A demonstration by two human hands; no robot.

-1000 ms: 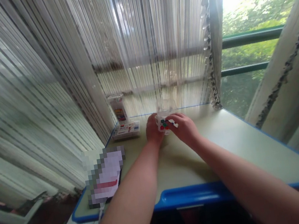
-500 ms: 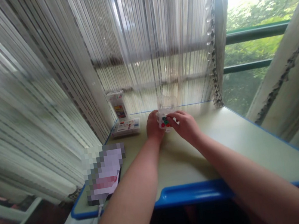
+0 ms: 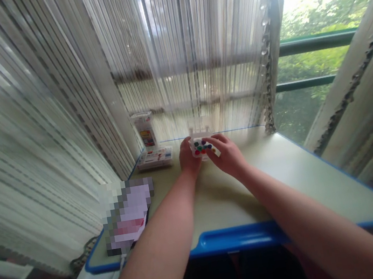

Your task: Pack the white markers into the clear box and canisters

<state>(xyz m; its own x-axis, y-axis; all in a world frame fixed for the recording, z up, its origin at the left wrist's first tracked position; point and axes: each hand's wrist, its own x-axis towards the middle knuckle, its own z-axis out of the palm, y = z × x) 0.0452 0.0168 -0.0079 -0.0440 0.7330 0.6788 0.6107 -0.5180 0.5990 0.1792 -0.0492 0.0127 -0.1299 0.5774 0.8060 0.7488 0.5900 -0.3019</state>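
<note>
A small clear plastic case (image 3: 193,150) with its lid raised at the back stands tilted towards me near the far side of the table. Inside sit several round coloured pieces, green, red, dark blue and yellow; their exact kind is too small to tell. Wrapped around the case's left side is my left hand (image 3: 188,157), its fingers partly hidden behind it. My right hand (image 3: 226,152) is at the case's right side, thumb and forefinger apart over the pieces. I see nothing held between those fingers.
On the back left, a flat white box (image 3: 155,158) lies before a tall clear container (image 3: 146,131). A blurred-out phone-like object (image 3: 131,216) rests at the left edge. The table has a blue front tray (image 3: 237,239). String curtains (image 3: 171,43) hang behind.
My right thumb and forefinger have spread from a pinch over the case, and more coloured pieces now show. The case has turned to face me more. The view has shifted slightly.
</note>
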